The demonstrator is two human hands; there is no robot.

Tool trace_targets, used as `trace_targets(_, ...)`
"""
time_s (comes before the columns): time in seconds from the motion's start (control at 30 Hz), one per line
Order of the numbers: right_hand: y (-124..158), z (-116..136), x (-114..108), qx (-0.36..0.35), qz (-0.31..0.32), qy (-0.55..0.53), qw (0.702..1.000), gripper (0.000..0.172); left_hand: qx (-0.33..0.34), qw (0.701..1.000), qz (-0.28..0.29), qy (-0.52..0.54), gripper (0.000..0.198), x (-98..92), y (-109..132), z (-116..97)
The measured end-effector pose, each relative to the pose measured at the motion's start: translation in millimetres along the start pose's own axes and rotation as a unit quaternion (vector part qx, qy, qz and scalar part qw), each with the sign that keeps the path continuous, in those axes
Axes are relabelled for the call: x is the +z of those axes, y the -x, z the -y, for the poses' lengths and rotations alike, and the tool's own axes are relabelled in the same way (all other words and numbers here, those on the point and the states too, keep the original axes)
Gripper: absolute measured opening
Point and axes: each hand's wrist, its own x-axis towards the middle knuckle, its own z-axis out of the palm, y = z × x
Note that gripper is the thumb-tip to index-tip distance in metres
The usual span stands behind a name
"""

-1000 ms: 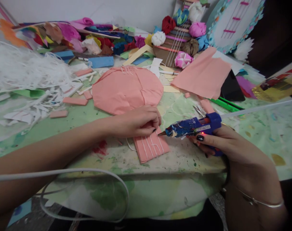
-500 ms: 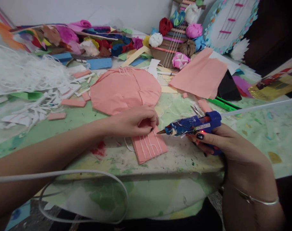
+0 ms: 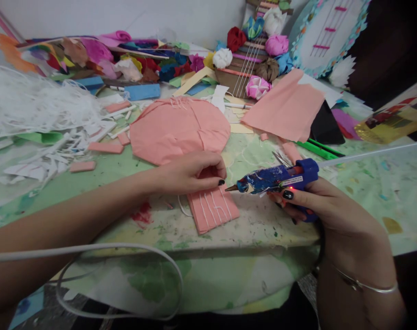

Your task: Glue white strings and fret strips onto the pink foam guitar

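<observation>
Grips a blue plastic glue gun (image 3: 267,180) in the tightly wrapped right hand (image 3: 313,201), with metal nozzle (image 3: 232,188) just beside the left hand (image 3: 196,173). Half-curls the left over a flat pink paper-covered rectangle (image 3: 213,211) lined with white strings (image 3: 203,208), hiding its far end; cannot tell whether pinching anything. Has a round pink paper-covered disc (image 3: 181,128) just beyond the left hand, a silver pointed metal tool (image 3: 281,158) and pink paper sheet (image 3: 286,106) beyond the right, and a looped white cable (image 3: 126,246) crossing the left forearm (image 3: 91,208).
</observation>
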Motion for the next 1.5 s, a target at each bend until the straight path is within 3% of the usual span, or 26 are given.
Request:
trace_targets(0.7,0.7,-5.3,-1.6,-0.004,-0.005,0.003,1.000,0.029,-0.018,0.999,-0.016,-0.024,0.010,4.5,-1.4,-0.5)
trace_targets(0.9,1.0,-3.8,-2.5,-0.001,0.027,0.023,0.999,0.036,-0.012,0.999,-0.018,-0.032,0.009,4.0,-1.3,-1.5)
trace_targets(1.13,2.5,-3.4,-0.8,0.007,-0.008,-0.021,1.000,0.033,0.009,0.999,-0.028,-0.035,0.010,5.2,0.2,0.2)
trace_targets(1.5,16.1,1.3,0.7,-0.090,-0.063,-0.069,0.992,0.025,0.031,0.999,-0.030,-0.022,0.024,3.4,2.2,3.7)
